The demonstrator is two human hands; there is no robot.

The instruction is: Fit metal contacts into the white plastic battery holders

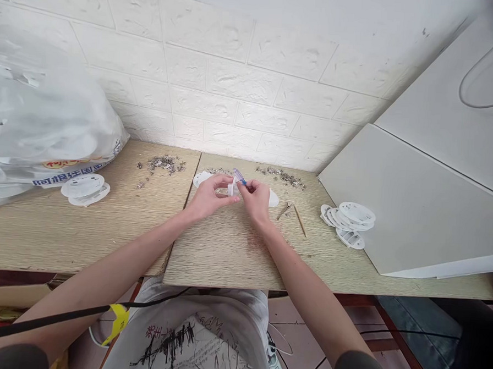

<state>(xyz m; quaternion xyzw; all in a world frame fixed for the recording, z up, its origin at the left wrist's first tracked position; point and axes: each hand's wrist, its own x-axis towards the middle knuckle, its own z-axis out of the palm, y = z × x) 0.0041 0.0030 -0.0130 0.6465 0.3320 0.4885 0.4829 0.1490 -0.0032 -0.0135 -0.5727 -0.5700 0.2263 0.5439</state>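
My left hand (209,196) is closed on a small white plastic part (232,188) above the middle of the table. Close against it, my right hand (256,199) grips a small screwdriver with a clear purple and blue handle (239,176), held slanted at the white part. The tool's tip is hidden. A white disc (201,178) lies behind my left hand, and another white piece (274,198) shows just right of my right hand. Tweezers (284,210) and a thin wooden stick (299,221) rest on the table to the right.
Small metal parts lie in piles at the back left (167,164) and back right (286,178). White discs are stacked at left (85,189) and right (354,217). A large plastic bag (47,113) stands at left, a grey-white panel (427,205) at right, a brick-pattern wall behind.
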